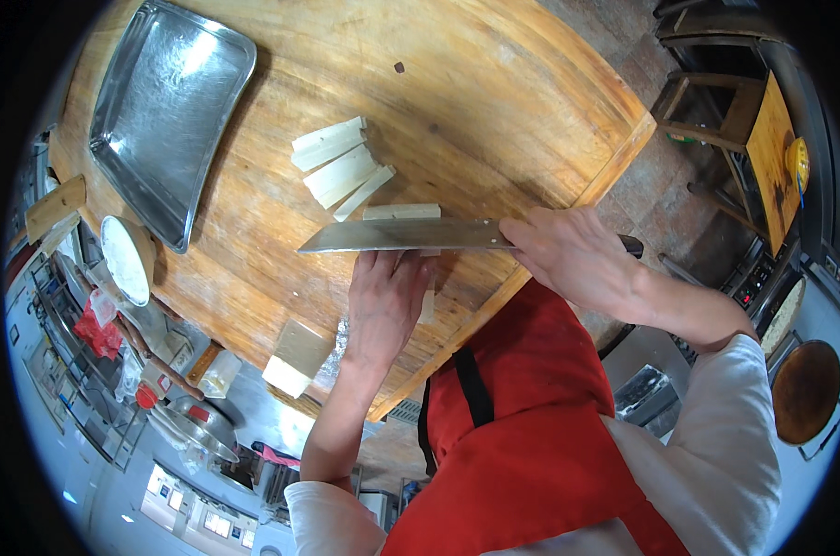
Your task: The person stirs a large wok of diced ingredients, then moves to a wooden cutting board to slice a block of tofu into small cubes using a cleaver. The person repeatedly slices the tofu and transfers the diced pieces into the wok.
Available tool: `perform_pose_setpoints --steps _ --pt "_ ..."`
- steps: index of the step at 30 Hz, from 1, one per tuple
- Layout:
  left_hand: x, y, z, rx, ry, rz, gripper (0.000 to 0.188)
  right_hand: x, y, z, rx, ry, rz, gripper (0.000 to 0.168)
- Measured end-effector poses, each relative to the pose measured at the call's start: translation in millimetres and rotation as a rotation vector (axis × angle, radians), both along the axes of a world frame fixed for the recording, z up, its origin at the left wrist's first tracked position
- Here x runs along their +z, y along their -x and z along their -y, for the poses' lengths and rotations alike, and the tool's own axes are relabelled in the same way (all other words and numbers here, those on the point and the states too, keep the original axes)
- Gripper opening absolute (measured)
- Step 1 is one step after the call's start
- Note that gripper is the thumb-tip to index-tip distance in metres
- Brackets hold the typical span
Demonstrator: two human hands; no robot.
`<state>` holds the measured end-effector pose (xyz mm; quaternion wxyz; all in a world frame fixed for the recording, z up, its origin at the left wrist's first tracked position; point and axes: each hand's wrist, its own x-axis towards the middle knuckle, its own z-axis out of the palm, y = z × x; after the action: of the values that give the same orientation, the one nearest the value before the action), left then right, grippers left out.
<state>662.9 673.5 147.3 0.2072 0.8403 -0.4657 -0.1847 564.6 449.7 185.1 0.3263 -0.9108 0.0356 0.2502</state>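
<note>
My right hand (pixel 573 247) is closed around the handle of a large broad-bladed knife (pixel 406 235); the dark handle end shows past the wrist. The blade lies level across the wooden tabletop (pixel 503 125), its tip to the left. My left hand (pixel 388 299) rests palm down on a pale food piece (pixel 427 302), fingers together against the blade, which hides the fingertips. Just beyond the blade lies a cut pale strip (pixel 402 210). Farther off, several pale strips (pixel 340 167) are fanned out. A pale block (pixel 298 358) sits left of my left forearm.
A shallow metal tray (pixel 176 104) stands at the far left, beside a bowl of white powder (pixel 126 260). The table's front edge (pixel 461 337) runs close to my red apron (pixel 510 452). A wooden stool (pixel 771 167) stands on the right; a round pan (pixel 807 393) is lower right.
</note>
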Motion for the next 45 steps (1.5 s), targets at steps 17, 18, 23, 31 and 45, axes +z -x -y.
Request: perform_pose_setpoints --steps 17,18,23,31,45 --pt "3 -1 1 0.037 -0.011 -0.101 0.025 -37 -13 -6 0.114 0.067 -0.029 0.009" --pt "3 -1 1 0.039 -0.017 -0.106 0.025 -45 -11 -6 0.109 0.064 -0.025 0.009" --pt "3 -1 0 0.038 -0.014 -0.074 0.028 -46 -7 2 0.066 -0.052 -0.019 0.010" --pt "14 7 -7 0.043 -0.043 0.002 0.034 -5 1 6 0.004 -0.056 -0.067 0.014" --pt "7 7 -11 0.038 -0.058 -0.029 0.036 -33 -5 -13 0.085 0.047 -0.101 0.010"
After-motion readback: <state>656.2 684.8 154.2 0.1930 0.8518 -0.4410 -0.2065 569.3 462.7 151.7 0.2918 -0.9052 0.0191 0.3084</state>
